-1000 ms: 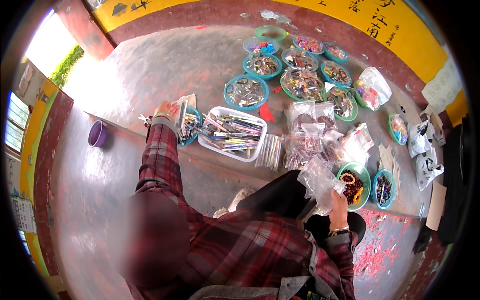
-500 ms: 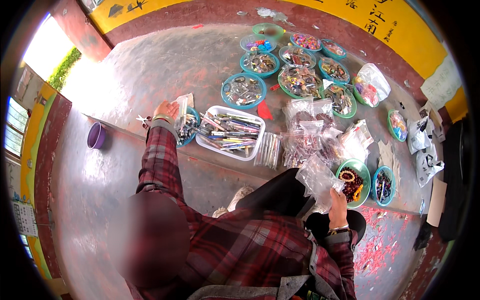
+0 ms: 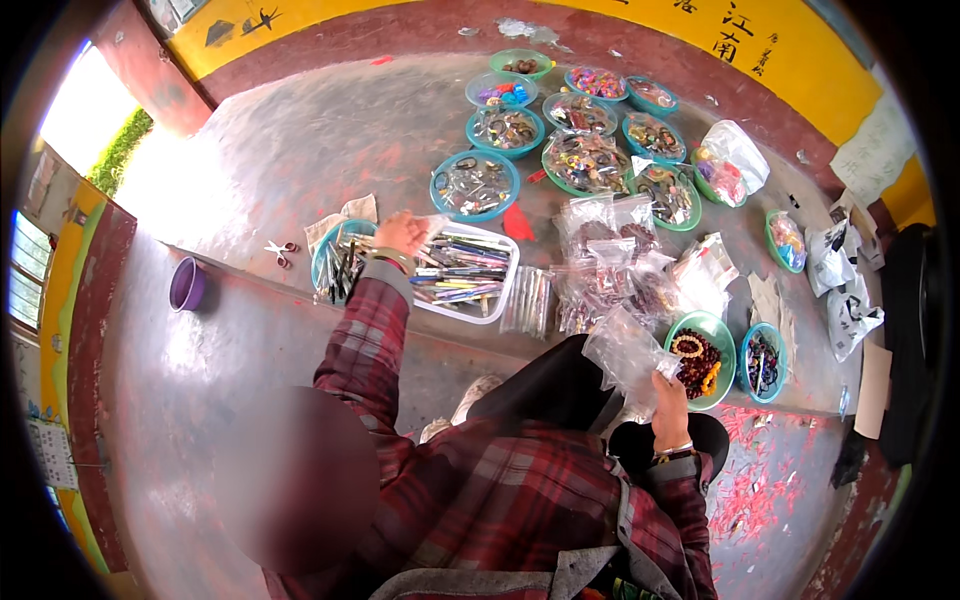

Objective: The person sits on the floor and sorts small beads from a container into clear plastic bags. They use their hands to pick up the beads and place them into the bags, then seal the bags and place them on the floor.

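Head view: left hand [image 3: 402, 235] over left end of white tray [image 3: 514, 272] of pens [image 3: 468, 280], clear plastic [image 3: 437, 224] by fingertips; whether gripped, cannot tell. Right hand [image 3: 669, 412] holding clear plastic bags [image 3: 622, 350], narrow grip, near green bowl [image 3: 729, 362] of beads [image 3: 697, 372]. Tray lies along near edge of raised platform [image 3: 300, 150]; blue basket [image 3: 317, 268] just left of it, scissors [image 3: 281, 253] further left, same edge. Filled bags [image 3: 605, 255] behind, between tray and green bowl.

Pens [image 3: 465, 270] in tray [image 3: 509, 283]; scissors [image 3: 281, 254] left of it.
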Tool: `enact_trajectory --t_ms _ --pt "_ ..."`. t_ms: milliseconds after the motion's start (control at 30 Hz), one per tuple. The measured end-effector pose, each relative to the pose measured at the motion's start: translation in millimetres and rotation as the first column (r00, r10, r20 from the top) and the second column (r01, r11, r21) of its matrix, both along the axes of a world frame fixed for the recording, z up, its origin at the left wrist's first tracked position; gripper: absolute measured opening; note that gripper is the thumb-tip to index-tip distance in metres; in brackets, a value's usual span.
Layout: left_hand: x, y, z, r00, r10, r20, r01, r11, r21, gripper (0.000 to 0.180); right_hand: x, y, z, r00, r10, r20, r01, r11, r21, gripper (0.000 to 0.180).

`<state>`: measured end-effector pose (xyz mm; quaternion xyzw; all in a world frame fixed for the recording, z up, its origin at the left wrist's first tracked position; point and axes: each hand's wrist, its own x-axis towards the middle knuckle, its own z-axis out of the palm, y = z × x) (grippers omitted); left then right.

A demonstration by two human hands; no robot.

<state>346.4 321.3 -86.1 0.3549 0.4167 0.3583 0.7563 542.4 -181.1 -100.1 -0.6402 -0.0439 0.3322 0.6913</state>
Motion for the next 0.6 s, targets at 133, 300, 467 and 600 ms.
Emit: enact_trajectory --t_ms 133,300,467,600 --pt "24.5 -27.2 -7.6 0.997 0.032 0.071 -0.028 0.998 -0.060 0.017 -1.2 0.8 0.9 0.999 -0.033 -0.003 0.033 0.999 -0.022 0.024" --pt "29.3 -40.6 -20.9 0.948 0.205 0.242 -0.170 0.972 -0.161 0.020 -1.6 -1.1 -0.7 1.000 -0.013 0.007 0.013 0.999 -0.043 0.025" --pt "28.0 -46.5 -23.1 0.912 0.325 0.251 -0.194 0.879 -0.435 0.021 -0.9 -0.6 -3.9 1.000 0.012 0.014 -0.011 1.000 -0.007 0.024" --pt "37.1 -60.5 12.2 0.911 0.227 0.343 -0.067 0.904 -0.421 0.020 -3.4 0.4 7.6 1.000 -0.004 -0.015 0.003 1.000 -0.018 0.021"
